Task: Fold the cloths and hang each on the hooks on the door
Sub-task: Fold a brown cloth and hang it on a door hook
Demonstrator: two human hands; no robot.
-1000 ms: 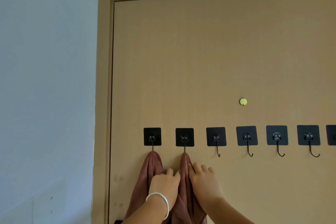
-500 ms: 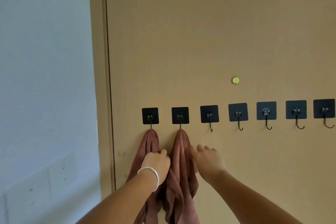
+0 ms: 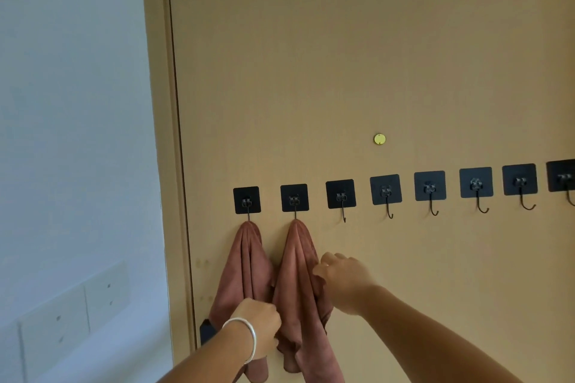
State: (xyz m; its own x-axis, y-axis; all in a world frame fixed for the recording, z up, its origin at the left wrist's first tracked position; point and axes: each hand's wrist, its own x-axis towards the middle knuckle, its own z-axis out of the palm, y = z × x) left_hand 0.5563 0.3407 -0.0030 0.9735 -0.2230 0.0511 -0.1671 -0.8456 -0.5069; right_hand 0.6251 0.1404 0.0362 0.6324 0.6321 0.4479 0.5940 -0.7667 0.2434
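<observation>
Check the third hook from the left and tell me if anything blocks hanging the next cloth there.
Nothing visible does. The third hook hangs bare on the door, right of the second cloth, which ends short of it. The right hand sits below it at that cloth's edge; the left hand is lower, between the cloths.

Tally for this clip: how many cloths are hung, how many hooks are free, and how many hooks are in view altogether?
Brown cloths hung: 2, left cloth and right cloth
Hooks holding a cloth: 2
Free hooks: 6, from to the cut-off one
Total hooks in view: 8
</observation>
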